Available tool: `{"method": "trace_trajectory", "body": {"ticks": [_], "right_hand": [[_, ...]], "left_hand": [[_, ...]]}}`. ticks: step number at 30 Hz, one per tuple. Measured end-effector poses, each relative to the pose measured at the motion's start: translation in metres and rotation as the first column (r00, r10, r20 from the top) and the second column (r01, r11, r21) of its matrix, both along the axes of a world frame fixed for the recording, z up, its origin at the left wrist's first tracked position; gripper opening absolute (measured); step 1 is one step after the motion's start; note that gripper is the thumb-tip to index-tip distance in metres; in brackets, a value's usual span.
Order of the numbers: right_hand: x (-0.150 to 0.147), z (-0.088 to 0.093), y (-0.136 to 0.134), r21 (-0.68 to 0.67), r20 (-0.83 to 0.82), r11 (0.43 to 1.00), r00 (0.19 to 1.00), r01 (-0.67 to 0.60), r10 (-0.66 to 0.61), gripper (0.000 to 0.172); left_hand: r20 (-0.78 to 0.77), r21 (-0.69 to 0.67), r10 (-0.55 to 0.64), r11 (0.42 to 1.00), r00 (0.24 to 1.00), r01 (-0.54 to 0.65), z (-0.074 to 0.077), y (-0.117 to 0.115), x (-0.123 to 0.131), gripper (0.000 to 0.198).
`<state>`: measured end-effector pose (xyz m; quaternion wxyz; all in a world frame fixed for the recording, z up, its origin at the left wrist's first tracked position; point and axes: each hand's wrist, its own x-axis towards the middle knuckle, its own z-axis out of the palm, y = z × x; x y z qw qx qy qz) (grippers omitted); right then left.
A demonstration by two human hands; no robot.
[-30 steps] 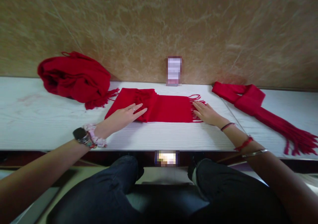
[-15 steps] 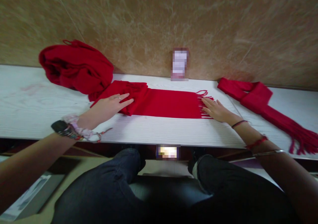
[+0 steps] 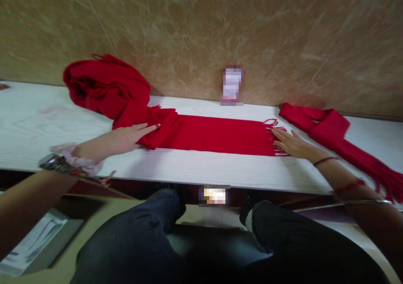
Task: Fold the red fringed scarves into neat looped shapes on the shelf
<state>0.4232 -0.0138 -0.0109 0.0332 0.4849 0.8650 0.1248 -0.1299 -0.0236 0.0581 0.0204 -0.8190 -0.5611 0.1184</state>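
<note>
Where left hand (image 3: 126, 139) rests, red scarf (image 3: 217, 135) lies bunched under fingertips (image 3: 155, 127).

2 hands (image 3: 134, 136) (image 3: 291, 144) rest on a red scarf (image 3: 217, 135) along a white table (image 3: 201, 167).

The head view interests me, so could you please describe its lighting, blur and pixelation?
In the head view, soft shadows darken the white wood-grain tabletop near the left hand and the outspread red fringed scarf; dark denim trousers sink into shade; the brown marbled wall smears toward the upper corners; pixelation masks the rectangular object by the wall.
</note>
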Motion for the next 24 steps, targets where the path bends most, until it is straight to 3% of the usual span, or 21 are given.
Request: {"method": "trace_trajectory", "body": {"ticks": [3,6,9,11,14,17,20,23,24], "right_hand": [[-0.029,0.018,0.002,0.115,-0.033,0.992,0.998,-0.046,0.051,0.053],[-0.079,0.031,0.004,0.157,-0.160,0.986,0.984,-0.053,0.078,0.054],[-0.125,0.026,0.007,0.089,-0.207,0.990,0.970,-0.108,0.124,0.055],[-0.140,0.015,0.010,0.015,-0.201,0.996,0.976,-0.088,0.089,0.055],[-0.140,0.001,0.012,-0.074,-0.183,0.996,0.982,-0.054,0.040,0.053],[-0.130,-0.002,0.010,-0.088,-0.161,0.994,0.986,-0.067,0.052,0.054],[-0.118,-0.001,0.006,-0.073,-0.157,0.995,0.986,-0.064,0.052,0.055],[-0.102,-0.002,0.000,-0.070,-0.163,0.996,0.985,-0.060,0.048,0.056],[-0.096,-0.003,-0.002,-0.074,-0.164,0.995,0.985,-0.061,0.048,0.056]], "left_hand": [[0.070,-0.065,-0.077,0.995,0.995,0.082,0.015,0.011,0.003,0.092],[0.148,0.093,-0.128,0.989,0.981,0.116,0.022,0.022,0.017,0.091],[0.177,0.211,-0.009,0.977,0.984,-0.029,0.009,0.029,0.046,0.078],[0.098,0.143,0.105,0.983,0.990,-0.118,-0.007,0.034,0.066,0.067],[0.058,0.146,0.189,0.970,0.980,-0.196,-0.022,0.040,0.084,0.050],[0.073,0.172,0.281,0.942,0.957,-0.290,-0.021,0.044,0.087,0.046],[0.221,0.198,0.464,0.840,0.858,-0.505,-0.014,0.044,0.081,0.047],[0.388,0.179,0.650,0.642,0.653,-0.745,-0.013,0.045,0.067,0.065],[0.400,0.178,0.680,0.600,0.615,-0.780,-0.014,0.046,0.060,0.069]]}}
